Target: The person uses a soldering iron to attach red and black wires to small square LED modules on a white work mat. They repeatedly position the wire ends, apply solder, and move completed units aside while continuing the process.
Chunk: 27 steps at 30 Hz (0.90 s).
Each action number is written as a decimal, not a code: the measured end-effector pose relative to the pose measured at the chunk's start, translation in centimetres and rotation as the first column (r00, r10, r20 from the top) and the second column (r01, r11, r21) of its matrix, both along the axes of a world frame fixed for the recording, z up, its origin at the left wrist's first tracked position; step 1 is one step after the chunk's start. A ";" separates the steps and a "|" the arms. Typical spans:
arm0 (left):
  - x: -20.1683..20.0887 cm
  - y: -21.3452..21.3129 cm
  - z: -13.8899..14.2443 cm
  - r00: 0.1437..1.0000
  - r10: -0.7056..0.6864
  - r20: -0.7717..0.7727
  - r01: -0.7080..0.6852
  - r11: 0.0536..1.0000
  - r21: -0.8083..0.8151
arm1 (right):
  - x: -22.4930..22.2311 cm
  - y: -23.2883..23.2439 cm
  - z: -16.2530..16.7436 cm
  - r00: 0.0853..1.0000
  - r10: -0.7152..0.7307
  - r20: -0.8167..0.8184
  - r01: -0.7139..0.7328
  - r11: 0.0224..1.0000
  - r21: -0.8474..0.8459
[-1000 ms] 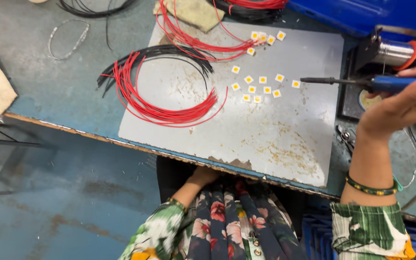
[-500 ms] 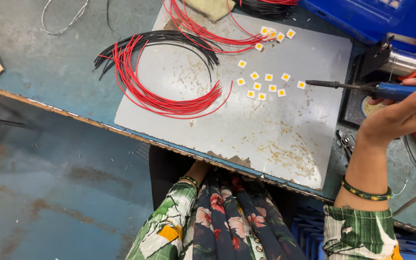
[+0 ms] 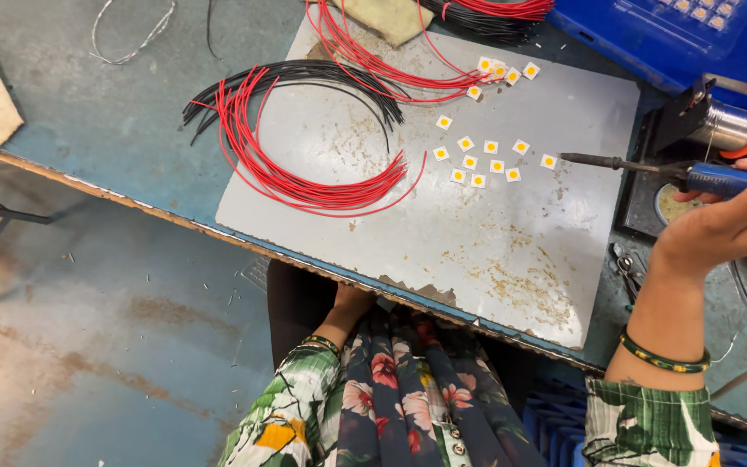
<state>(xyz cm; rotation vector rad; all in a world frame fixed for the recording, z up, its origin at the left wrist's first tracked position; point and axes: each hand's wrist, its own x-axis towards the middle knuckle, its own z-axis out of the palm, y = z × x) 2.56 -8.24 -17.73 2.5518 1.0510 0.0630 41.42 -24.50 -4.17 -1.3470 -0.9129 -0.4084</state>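
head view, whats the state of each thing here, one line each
right hand: raised over the bench edge, gripping the iron's handle
blue-handled soldering iron: held level, tip pointing at the squares, not touching them
left hand: down under the bench edge, holding nothing visible
red wire bundle: lying curved on the grey metal sheet
black wire bundle: lying curved, loose
small white squares with yellow centres: scattered flat on the sheet
solder spool: on its stand
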 end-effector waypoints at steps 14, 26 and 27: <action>-0.7 -5.3 12.2 0.722 -0.582 0.374 0.690 0.570 -0.446 | -1.3 0.6 1.1 0.999 -0.025 0.023 0.025 1.000 0.003; 4.7 5.3 18.6 0.869 -0.124 0.480 -0.001 0.968 0.251 | -2.7 2.3 3.8 0.993 0.046 -0.112 -0.039 0.997 0.063; 5.3 5.3 18.2 0.873 -0.134 0.469 -0.025 0.948 0.317 | -2.6 2.4 3.8 0.989 0.044 -0.144 -0.036 0.998 0.057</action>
